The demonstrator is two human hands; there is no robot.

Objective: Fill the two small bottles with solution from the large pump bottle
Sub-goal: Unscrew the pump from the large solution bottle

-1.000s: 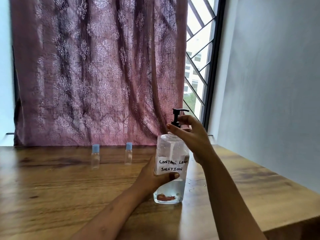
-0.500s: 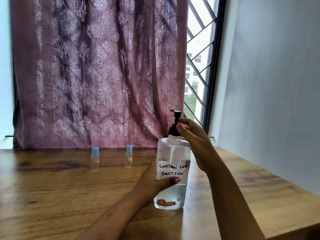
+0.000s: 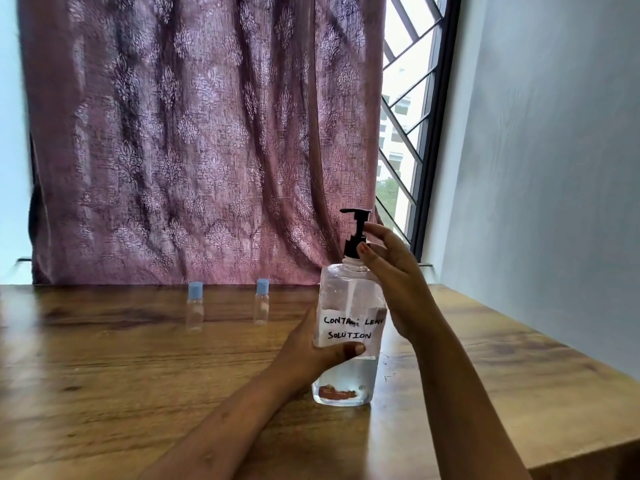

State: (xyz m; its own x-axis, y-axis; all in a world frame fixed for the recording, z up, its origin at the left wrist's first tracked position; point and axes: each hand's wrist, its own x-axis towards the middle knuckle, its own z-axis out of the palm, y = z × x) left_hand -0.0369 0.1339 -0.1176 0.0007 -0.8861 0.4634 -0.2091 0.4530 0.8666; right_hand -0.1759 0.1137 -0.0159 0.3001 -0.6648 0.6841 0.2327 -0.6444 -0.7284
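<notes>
The large clear pump bottle (image 3: 348,299), with a white handwritten label and a black pump head (image 3: 356,237), stands upright on the wooden table (image 3: 138,375). My left hand (image 3: 311,355) wraps its lower body, thumb across the front below the label. My right hand (image 3: 391,271) has its fingertips on the black pump collar, the nozzle pointing left. Two small clear bottles with blue caps stand capped near the back edge, one on the left (image 3: 194,306) and one on the right (image 3: 261,301).
A patterned mauve curtain (image 3: 190,133) hangs behind the table. A barred window (image 3: 405,116) is at the back right and a pale wall (image 3: 554,168) runs along the right. The table's right edge (image 3: 588,455) drops off near the front.
The pump nozzle has turned from pointing right to pointing left under my right fingers. The bottle stayed in place in my left hand.
</notes>
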